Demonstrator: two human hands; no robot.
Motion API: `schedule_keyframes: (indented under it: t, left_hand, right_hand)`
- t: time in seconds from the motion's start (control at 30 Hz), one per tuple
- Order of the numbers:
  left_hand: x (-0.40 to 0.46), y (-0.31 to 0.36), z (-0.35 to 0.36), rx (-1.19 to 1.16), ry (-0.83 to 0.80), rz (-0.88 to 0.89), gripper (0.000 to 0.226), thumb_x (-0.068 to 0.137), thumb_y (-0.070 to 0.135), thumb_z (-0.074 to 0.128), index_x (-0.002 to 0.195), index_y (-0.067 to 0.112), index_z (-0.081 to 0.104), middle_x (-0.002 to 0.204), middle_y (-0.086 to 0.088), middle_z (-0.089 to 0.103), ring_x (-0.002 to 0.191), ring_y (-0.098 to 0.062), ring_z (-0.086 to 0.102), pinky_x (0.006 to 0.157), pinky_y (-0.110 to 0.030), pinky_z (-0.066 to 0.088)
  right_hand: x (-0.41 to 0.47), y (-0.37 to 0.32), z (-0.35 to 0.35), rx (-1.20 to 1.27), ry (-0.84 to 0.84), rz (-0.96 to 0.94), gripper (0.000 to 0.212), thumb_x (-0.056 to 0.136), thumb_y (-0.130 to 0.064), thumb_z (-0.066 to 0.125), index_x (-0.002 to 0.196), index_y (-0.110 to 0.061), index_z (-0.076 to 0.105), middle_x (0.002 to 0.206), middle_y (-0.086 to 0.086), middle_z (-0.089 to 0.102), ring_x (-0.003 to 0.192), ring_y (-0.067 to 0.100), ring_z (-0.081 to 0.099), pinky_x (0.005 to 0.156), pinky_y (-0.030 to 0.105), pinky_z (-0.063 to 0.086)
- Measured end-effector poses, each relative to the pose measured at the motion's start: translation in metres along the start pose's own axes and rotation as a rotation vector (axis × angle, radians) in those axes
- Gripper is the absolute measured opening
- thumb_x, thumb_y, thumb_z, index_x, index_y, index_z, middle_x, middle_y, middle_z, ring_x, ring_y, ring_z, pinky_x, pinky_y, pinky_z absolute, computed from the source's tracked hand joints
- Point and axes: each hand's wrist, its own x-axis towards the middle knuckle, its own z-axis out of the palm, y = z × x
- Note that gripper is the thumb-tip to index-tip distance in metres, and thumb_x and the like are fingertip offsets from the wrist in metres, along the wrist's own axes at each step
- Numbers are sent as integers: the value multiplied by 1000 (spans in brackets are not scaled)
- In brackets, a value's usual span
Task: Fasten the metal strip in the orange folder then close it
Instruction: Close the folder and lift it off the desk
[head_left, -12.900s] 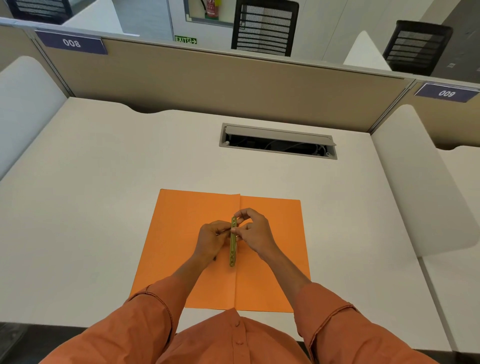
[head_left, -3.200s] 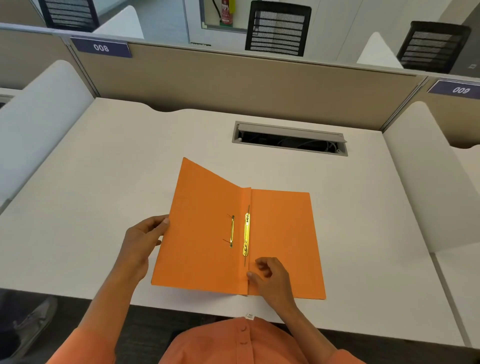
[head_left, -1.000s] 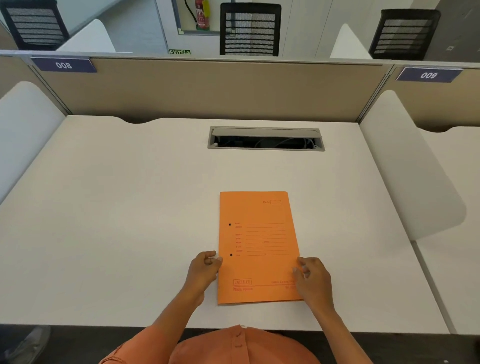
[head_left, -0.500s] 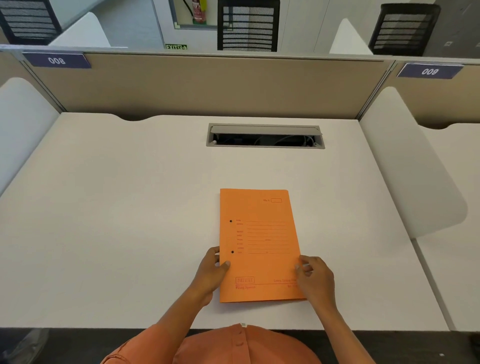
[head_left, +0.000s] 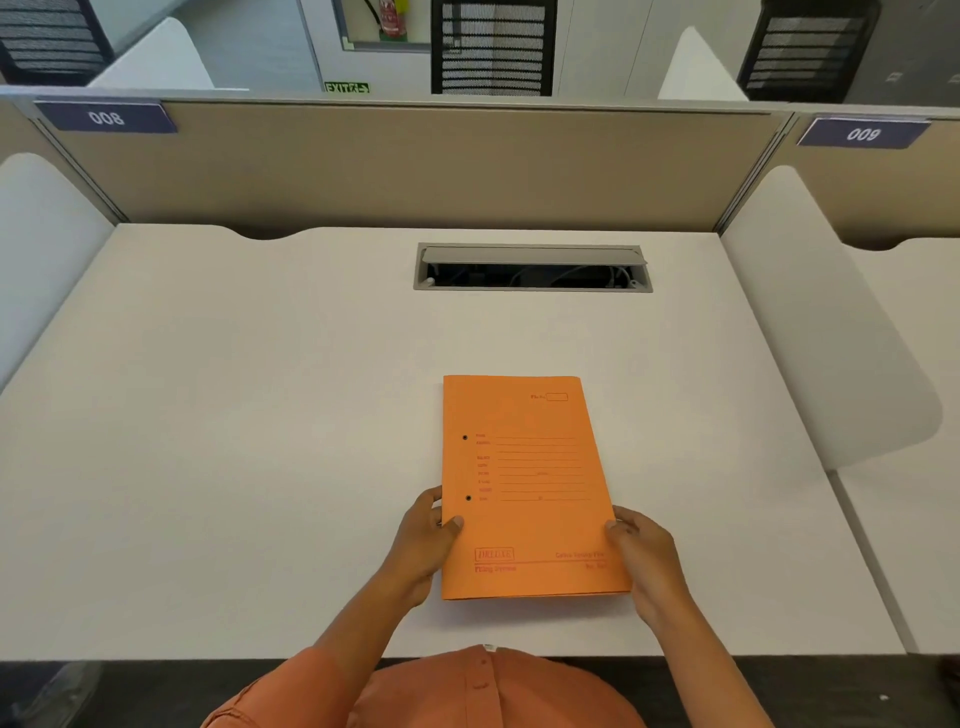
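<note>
The orange folder (head_left: 524, 483) lies closed on the white desk (head_left: 260, 441), printed cover up, with two punched holes near its left spine edge. The metal strip is hidden inside. My left hand (head_left: 423, 540) grips the folder's lower left edge, thumb on the cover. My right hand (head_left: 644, 558) holds the lower right edge, fingers curled on the cover. The near end of the folder looks slightly raised off the desk.
A grey cable hatch (head_left: 532, 267) stands open in the desk behind the folder. Beige partition panels (head_left: 415, 166) close off the back. White curved dividers (head_left: 831, 332) flank the desk on both sides. The desk's near edge is just below my hands.
The folder, open with the strip showing 3.2 s ago, is now closed. Over the last second both hands slid onto its lower edges and gripped it.
</note>
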Motion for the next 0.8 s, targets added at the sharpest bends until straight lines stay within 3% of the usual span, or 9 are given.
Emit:
schedule_keyframes:
  t: [0.1,0.2,0.33,0.47,0.6,0.8]
  left_hand:
    - [-3,5,-6,-12,5,11,39,106,16,57,144,23,47,120,0,72,106,-18,74,67,-25,62]
    - [-7,13,-15,-28,13,29,39,106,17,58,144,22,48,122,0,72,107,-19,73,69,-26,62]
    - [-15,28,-34,-37,15,90,41,105,18,60,144,20,49,127,-4,72,110,-23,74,84,-39,64]
    - [-20,49,-65,-58,42,197,43,102,18,65,143,15,52,130,-8,73,111,-26,75,93,-49,63]
    - [-13,72,-101,-75,140,301,39,101,11,65,139,8,57,128,-13,73,112,-29,74,92,-46,61]
    - [6,110,-164,-96,278,418,34,100,8,66,135,9,63,121,-11,74,102,-26,74,84,-36,60]
  right_hand:
    - [-9,-7,2,76,-38,24,37,104,-6,52,117,-34,72,96,-12,82,96,12,76,67,27,61]
    - [-17,-16,5,113,-71,9,48,103,-1,50,105,-43,73,98,-17,83,90,9,80,68,27,63]
    - [-28,-32,15,133,-137,-55,55,101,1,48,112,-46,73,105,-18,82,91,4,78,63,21,62]
    - [-39,-58,34,139,-202,-153,65,99,3,46,112,-53,75,116,-18,79,101,6,77,78,27,62]
    - [-50,-90,61,165,-281,-260,68,98,8,47,125,-50,69,123,-14,78,107,9,76,80,25,63]
    - [-64,-152,122,161,-361,-376,77,95,13,42,109,-55,75,111,-15,80,97,6,76,83,26,65]
